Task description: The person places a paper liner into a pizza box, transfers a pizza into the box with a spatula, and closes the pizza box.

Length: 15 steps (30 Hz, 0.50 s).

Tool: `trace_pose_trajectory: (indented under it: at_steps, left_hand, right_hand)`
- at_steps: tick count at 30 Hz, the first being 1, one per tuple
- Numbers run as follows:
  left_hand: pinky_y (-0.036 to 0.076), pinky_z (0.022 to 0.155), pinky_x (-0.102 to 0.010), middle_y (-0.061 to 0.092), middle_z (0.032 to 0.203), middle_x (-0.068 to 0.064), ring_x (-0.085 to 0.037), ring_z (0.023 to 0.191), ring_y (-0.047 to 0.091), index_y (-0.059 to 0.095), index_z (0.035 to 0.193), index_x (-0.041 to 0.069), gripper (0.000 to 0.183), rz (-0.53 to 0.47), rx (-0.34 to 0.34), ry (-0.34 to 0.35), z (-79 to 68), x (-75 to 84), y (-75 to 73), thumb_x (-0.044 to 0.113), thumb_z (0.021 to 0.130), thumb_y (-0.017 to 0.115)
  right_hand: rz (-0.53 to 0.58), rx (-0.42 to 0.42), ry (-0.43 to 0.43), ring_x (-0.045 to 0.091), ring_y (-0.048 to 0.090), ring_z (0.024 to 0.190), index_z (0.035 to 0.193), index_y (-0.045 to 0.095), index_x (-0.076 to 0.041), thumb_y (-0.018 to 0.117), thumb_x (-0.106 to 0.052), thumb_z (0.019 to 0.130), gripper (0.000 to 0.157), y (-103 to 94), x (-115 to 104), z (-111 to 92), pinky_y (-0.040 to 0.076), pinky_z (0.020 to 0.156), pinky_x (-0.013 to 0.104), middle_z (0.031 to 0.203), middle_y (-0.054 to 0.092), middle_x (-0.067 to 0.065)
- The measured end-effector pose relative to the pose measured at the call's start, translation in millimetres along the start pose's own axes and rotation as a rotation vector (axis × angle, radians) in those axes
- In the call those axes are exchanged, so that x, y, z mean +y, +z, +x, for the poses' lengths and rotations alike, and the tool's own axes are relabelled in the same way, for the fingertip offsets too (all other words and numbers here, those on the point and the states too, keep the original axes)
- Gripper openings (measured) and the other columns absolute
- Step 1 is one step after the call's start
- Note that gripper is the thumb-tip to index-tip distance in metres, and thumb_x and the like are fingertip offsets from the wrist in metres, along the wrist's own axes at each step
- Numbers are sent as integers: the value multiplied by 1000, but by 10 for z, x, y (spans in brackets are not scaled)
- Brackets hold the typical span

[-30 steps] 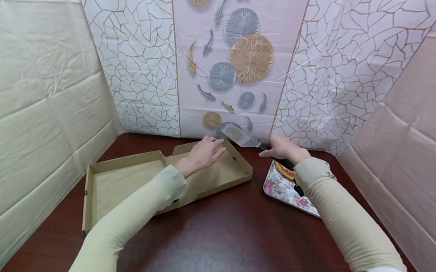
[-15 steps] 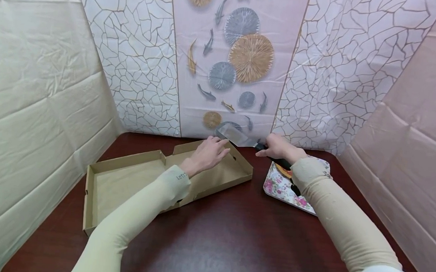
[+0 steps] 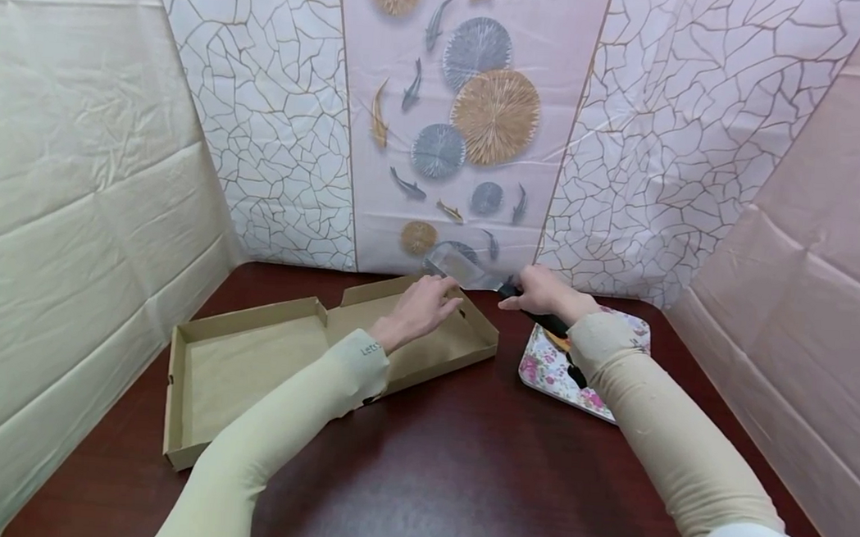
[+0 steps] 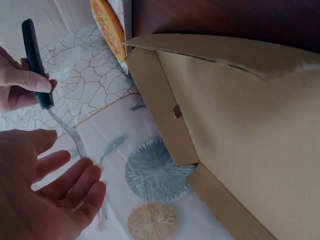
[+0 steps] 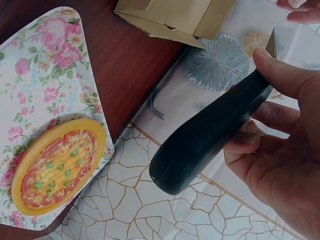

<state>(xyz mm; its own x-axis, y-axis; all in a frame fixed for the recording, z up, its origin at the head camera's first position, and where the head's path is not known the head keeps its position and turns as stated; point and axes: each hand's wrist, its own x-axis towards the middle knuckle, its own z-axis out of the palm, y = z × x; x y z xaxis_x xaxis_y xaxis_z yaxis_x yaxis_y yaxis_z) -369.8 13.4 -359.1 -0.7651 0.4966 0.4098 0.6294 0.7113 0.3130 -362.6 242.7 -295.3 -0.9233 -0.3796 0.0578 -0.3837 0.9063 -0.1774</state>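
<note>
My right hand (image 3: 549, 293) grips the black handle of a pizza server (image 5: 215, 127), thumb along the neck. Its flat metal blade (image 3: 465, 268) is raised above the far end of the box and points left. My left hand (image 3: 418, 307) hovers over the open cardboard pizza box (image 3: 247, 364), near the blade. In the left wrist view its fingers are loosely bent, palm showing, and they hide the blade's tip; whether they touch it I cannot tell. A small pizza with a yellow rim (image 5: 59, 167) lies on the floral tray (image 5: 22, 95), partly hidden by my right arm in the head view.
The box lies unfolded across the left and middle of the dark red-brown table (image 3: 455, 467), with low upright side walls. The tray stands at the right. Patterned cloth (image 3: 276, 128) hangs right behind the table, and plain cloth walls enclose both sides.
My left hand has drifted slightly right over the box. My right hand has shifted a little left with the server, so the two hands are closer together.
</note>
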Motion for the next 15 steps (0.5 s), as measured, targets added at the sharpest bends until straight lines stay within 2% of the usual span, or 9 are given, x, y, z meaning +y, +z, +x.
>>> trace_pose_trajectory:
  at_steps: [6,10,15]
  left_hand:
    - [53,67,-27,73,93,-4,-14,76,67,66,113,9,25,-148,-38,-73,19,39,52,26,97,57]
    - [50,63,-26,74,89,-3,-10,68,65,69,104,11,23,-227,-25,-139,48,63,71,30,96,57]
    - [47,57,-26,73,88,-7,-15,60,60,72,89,10,30,-366,-13,-262,79,97,100,35,96,56]
  right_hand:
    - [19,34,-40,11,24,50,52,30,-19,74,-35,82,56,34,9,13,26,51,26,50,25,-8]
    - [17,37,-42,9,21,47,50,29,-18,75,-34,81,57,48,9,36,24,49,25,49,22,-8]
    - [-49,31,-6,11,22,49,51,30,-17,74,-33,82,57,46,-47,44,23,50,25,49,23,-7]
